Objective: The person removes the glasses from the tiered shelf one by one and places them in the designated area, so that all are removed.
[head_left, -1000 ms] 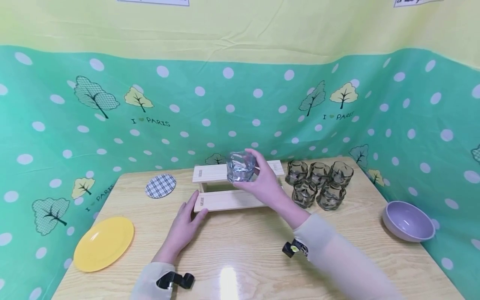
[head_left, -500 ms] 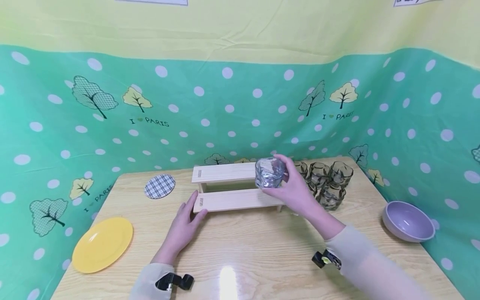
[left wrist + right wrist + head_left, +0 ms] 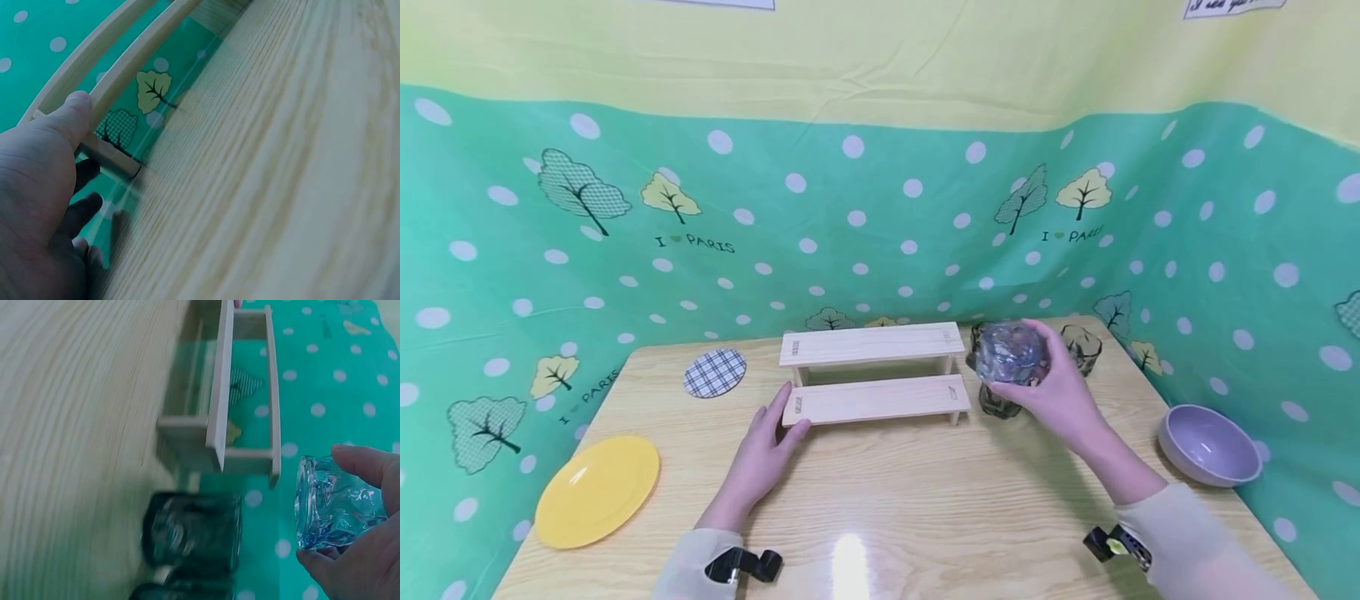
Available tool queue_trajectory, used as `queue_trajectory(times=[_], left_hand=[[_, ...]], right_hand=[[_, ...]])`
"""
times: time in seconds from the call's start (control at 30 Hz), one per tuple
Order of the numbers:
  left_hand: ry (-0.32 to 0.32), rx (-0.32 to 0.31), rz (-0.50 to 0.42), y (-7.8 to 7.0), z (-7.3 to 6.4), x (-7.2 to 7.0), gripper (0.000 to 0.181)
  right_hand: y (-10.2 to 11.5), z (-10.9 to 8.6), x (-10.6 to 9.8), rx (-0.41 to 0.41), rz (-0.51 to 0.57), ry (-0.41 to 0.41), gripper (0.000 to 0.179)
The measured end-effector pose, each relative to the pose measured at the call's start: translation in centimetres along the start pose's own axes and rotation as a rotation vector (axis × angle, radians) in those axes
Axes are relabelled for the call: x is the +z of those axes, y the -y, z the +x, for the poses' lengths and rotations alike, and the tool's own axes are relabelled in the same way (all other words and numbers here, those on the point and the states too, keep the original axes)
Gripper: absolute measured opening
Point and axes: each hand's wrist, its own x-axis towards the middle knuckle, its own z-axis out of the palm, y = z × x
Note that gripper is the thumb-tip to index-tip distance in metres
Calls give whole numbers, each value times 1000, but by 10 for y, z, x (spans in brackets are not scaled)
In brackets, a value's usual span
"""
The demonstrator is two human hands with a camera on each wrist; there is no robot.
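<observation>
The clear glass tumbler (image 3: pixel 1009 353) is in the air, just past the right end of the two-step wooden rack (image 3: pixel 872 373), above the dark glasses (image 3: pixel 998 402). The right hand (image 3: pixel 1060 392) grips it with curled fingers. The left hand (image 3: pixel 760 457) rests with relaxed fingers on the rack's left end. Between both arms lies bare table (image 3: pixel 925 500); a purple bowl (image 3: pixel 1208 445) stands near the right edge.

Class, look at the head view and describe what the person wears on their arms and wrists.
Both arms wear pale cream long sleeves, the left sleeve and the right sleeve ending at the wrists. A small black clip-like device sits at the left cuff; a similar black device with a yellowish spot sits at the right. The left hand and right hand are bare.
</observation>
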Motion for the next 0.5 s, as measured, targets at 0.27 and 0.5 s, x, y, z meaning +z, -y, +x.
queue_trajectory(times=[0.27,0.5], left_hand=[[-22,26,7,-1,0,0,82],[-24,33,5,-1,1,1,82]], right_hand=[[-26,-8,-35,61,-14,-62,123],[-50,-11,-59,103,-31,-126,124]])
